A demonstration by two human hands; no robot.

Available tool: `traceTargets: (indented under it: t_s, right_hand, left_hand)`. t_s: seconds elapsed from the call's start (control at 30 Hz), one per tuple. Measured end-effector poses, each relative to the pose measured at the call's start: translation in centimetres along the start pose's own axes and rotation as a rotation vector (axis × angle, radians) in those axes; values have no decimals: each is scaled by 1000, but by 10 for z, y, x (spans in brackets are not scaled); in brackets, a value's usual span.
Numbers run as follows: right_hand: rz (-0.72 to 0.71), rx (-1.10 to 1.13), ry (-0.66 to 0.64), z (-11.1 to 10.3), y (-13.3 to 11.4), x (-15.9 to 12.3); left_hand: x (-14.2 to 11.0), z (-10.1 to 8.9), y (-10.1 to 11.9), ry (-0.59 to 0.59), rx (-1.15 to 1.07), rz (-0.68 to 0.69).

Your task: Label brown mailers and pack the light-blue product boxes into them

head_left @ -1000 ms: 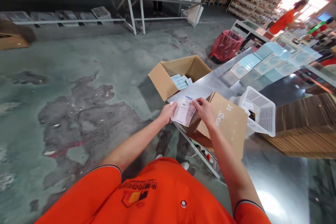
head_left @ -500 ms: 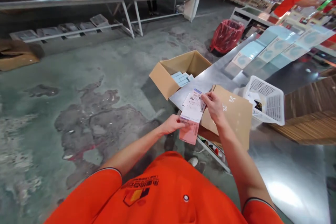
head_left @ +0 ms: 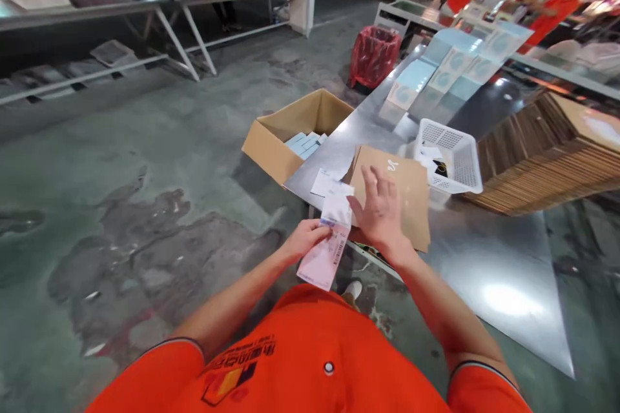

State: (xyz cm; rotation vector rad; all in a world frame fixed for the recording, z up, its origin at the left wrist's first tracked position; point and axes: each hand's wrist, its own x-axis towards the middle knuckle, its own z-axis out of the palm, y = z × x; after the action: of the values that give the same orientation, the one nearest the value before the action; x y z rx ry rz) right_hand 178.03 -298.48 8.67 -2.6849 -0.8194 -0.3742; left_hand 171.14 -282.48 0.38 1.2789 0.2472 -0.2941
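Note:
My left hand [head_left: 305, 239] pinches a long pink-and-white printed paper slip [head_left: 327, 248] with a barcode, which hangs over the steel table's front edge. My right hand [head_left: 380, 213] is spread open with nothing in it, just over a kraft paper envelope [head_left: 400, 190] lying on the table and partly hidden by my fingers. A loose white paper slip [head_left: 325, 182] lies on the stainless steel table [head_left: 334, 155], just beyond the slip in my left hand.
An open cardboard box [head_left: 268, 151] holding light blue packets [head_left: 303, 145] stands at the table's far left edge. A white plastic basket [head_left: 467, 164] sits to the right, beside stacked flat cardboard [head_left: 533, 168]. A red-lined bin [head_left: 372, 55] and co-workers in orange are farther off.
My right hand has let go of the papers and opened over the envelope. My left hand keeps the pink slip, and a white slip now lies on the table. The view has swung left.

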Motion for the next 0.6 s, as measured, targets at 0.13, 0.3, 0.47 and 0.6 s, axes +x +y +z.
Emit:
traceTargets:
  t_s: [0.13,0.3,0.47,0.6]
  right_hand:
    - [-101,16,-457,-9,4,-12]
    - [-94,175,-495,-14,17,-29]
    - [362,814,-305,-2,89,-29]
    - [763,1020,79,-18,182,-19]
  left_hand:
    - [-6,11,5,-97,148,60]
    - [-5,37,7,-137,222,64]
    - [3,62,2,-226,61,-20]
    - [5,73,3,-342,-314,-130]
